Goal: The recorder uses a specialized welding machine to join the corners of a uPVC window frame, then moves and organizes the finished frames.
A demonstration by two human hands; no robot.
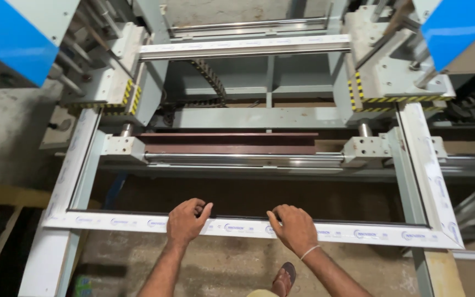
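— Frame first, please: where does it sit?

— White window frame [358, 233], a big rectangle laid flat across the grey machine [259, 116]. From my feed its left rail runs up to the left clamp head [114, 82], the one with yellow-and-black striped edging, and its right rail runs up to the matching right clamp head [391, 77]. The far rail lies between those two heads, and the near rail crosses the bottom of the view, close to the person.

— Left hand?

— My view has the left hand [185, 221] on the near rail, left of its middle. The fingers are curled over the inner edge and the thumb is raised beside them, so it is hooked onto the rail. I cannot tell how tightly.

— What sits past it, in the middle?

— A dark brown bar [229, 144] across the machine, with a shiny steel rod [243, 157] just below it, both seen through the frame's opening.

— And the right hand?

— Right hand [294, 226] lies on the same near rail, just right of its middle, near the left one but apart. Its fingers are bent and pressed down on the rail's top, the tips at the inner edge. A pale band circles the wrist. Below it, a sandalled foot [285, 278] stands on the concrete floor [226, 264].
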